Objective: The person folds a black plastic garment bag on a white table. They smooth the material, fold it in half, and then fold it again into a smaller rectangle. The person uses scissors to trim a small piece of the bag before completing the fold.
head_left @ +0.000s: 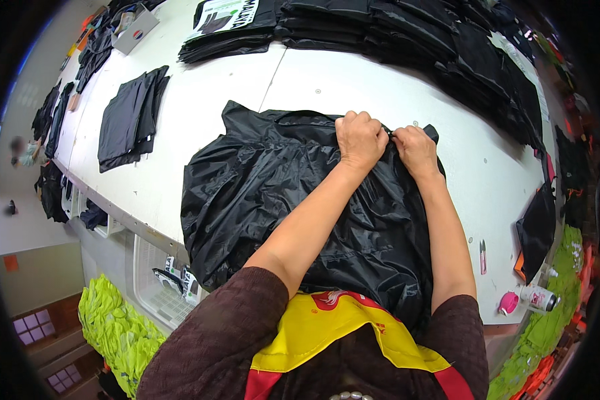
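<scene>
White bench (327,87) fills the view, long and pale, with stacks of folded black garments (407,30) along its 12 to 2 o'clock edge and a smaller folded black pile (130,117) at 10 o'clock. Black shiny garment (280,200) lies spread at the middle of the bench, directly ahead of the person, its near edge hanging over toward the body. Left hand (360,140) and right hand (417,152) sit close together at the far edge of it, about 12 to 1 o'clock, fingers of both curled tight and pinching the fabric at what looks like a collar or top hem.

Progress, as a judgement: early. The garment is laid out but not folded; it is bunched and heavily creased, no neat edges yet, unlike the flat finished piles around. Smoothing and folding all seem left to do.

Look of it: thin, glossy, nylon-like cloth, crinkled all over, a strap or loop visible near the top edge. Exact type of garment cannot be told.

Small pink item (509,303) and a white bottle (537,298) stand at 4 o'clock near the bench edge; neon yellow-green fabric (117,330) sits below at 8 o'clock.
</scene>
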Available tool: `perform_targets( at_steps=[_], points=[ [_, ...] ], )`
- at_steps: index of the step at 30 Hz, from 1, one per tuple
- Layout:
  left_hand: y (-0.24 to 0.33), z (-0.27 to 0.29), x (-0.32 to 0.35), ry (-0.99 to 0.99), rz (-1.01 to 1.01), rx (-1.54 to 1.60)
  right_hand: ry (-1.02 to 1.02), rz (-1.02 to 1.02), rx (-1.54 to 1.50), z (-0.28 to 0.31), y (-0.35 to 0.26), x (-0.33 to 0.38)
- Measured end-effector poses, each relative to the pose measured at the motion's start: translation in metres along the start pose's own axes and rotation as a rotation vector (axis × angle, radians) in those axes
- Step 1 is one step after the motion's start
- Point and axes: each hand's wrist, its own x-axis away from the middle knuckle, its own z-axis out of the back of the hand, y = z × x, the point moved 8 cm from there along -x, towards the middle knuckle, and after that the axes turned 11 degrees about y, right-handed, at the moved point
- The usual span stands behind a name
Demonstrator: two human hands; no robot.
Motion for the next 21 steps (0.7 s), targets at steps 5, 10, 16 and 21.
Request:
perform_targets(
  at_steps=[5, 10, 16, 21],
  points=[
    [0.012, -0.016, -0.009, -0.157, 0.059, -0.047, -0.024, -0.066, 0.039, 0.009, -0.003, 0.001],
    [0.012, -0.006, -0.014, -0.141, 0.057, -0.055, 0.007, -0.027, 0.01, 0.013, 0.003, 0.003],
    [-0.069, 0.054, -0.031, -0.026, 0.041, -0.277, 0.062, -0.091, 0.043, 0.023, 0.022, 0.015],
    [-0.111, 0.064, -0.016, -0.111, 0.303, -0.307, 0.09, -0.036, 0.009, 0.003, 0.001, 0.015]
  ],
)
